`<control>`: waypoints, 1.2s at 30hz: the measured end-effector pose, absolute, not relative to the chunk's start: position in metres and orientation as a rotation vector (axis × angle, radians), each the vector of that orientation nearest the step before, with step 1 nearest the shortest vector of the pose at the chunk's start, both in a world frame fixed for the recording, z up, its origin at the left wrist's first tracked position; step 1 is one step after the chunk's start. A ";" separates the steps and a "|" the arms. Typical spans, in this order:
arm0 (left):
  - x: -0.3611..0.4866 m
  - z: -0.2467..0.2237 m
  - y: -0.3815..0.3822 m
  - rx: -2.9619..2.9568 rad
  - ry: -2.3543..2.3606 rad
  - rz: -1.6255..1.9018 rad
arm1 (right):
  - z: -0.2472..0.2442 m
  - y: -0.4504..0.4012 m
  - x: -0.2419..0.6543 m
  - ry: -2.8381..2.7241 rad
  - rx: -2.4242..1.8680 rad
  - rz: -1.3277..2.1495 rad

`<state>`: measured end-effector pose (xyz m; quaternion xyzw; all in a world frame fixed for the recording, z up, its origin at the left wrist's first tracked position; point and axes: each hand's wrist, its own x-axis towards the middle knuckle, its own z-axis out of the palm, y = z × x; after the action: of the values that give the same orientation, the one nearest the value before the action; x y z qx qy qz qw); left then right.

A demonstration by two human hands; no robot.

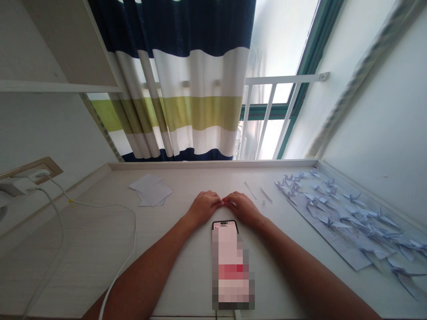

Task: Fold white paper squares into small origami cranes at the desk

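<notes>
My left hand point(205, 207) and my right hand point(243, 208) meet in the middle of the white desk, with fingers bent and fingertips pressed together. Whatever they pinch between them is too small or hidden to make out. Just below the hands lies a phone point(230, 249), its lit screen mostly blurred out. Several white paper sheets point(156, 192) form a loose pile to the left. Close to my right hand lie thin paper strips point(266, 195) and a small paper scrap point(263, 204).
Many folded white paper cranes point(330, 222) cover the right side, some on a written sheet point(355, 260). A white cable point(135, 231) runs from the wall socket point(50, 165) past my left forearm. A low ledge point(213, 165) borders the desk before the striped curtain point(200, 75).
</notes>
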<state>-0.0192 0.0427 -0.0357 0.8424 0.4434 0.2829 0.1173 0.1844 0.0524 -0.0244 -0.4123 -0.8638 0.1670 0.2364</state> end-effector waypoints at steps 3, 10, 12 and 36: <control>-0.017 -0.038 0.043 2.272 1.336 0.899 | -0.026 0.053 0.183 -2.285 -1.211 0.501; -0.014 -0.043 0.045 1.852 1.346 1.062 | -0.028 0.055 0.179 -2.016 -1.258 0.722; -0.014 -0.045 0.046 1.819 1.333 1.065 | -0.027 0.054 0.177 -1.980 -1.258 0.734; -0.014 -0.055 0.051 1.734 1.313 1.088 | -0.033 0.061 0.180 -1.818 -1.193 0.982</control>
<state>-0.0139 0.0514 -0.0548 0.6685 0.5063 0.4196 0.3473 0.1804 0.0608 -0.0331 -0.4646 -0.7082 0.3826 0.3690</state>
